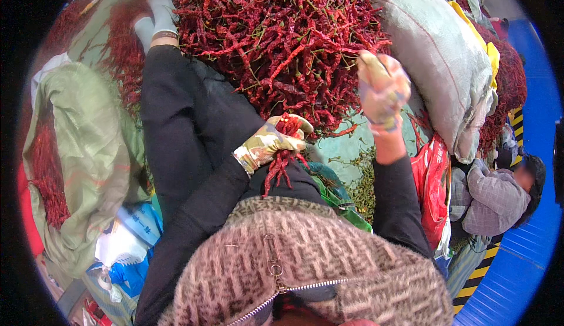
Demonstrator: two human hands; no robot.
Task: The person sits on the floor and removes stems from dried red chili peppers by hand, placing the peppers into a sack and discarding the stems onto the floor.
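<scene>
A large heap of dried red chili peppers (282,39) with green stems lies before me. My left hand (277,138), in a camouflage-patterned glove, is closed around a bunch of red chili peppers (278,169) above my lap, their tips hanging down. At the right edge of the heap is my right hand (383,90), raised in a similar glove and slightly blurred. Its fingers are curled near a red chili at the heap's edge; whether they hold it cannot be told.
A full white woven sack (436,70) stands right of the heap, a red plastic bag (429,189) below it. Loose green stems (363,185) lie beside my lap. At left is an open pale-green sack (83,149) with chilies. A person (498,198) sits at far right.
</scene>
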